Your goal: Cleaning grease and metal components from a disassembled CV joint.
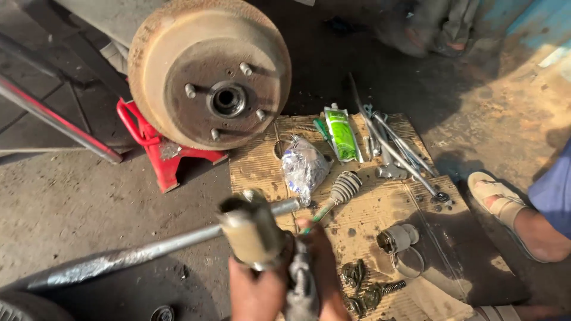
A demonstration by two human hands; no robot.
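axle shaft (131,255): runs out to 8 o'clock, greasy.
left hand (256,291): wrapped round the CV joint housing (253,232).
right hand (321,267): clamped on it too.
step: looks like joint work; next needs steady grip.
rubber boot (345,187): at 1 o'clock.

A rusty brake drum (209,71) with four studs hangs above a red jack stand (162,151) on the concrete floor (71,202). A worn cardboard sheet (369,205) carries a green tube (342,134) near its far edge, a crumpled foil bag (304,166) beside a ribbed rubber boot (345,186), long metal tools (395,148) toward the right edge, and greasy small parts (363,288) at the near edge. A sandalled foot (505,208) rests right of the cardboard.
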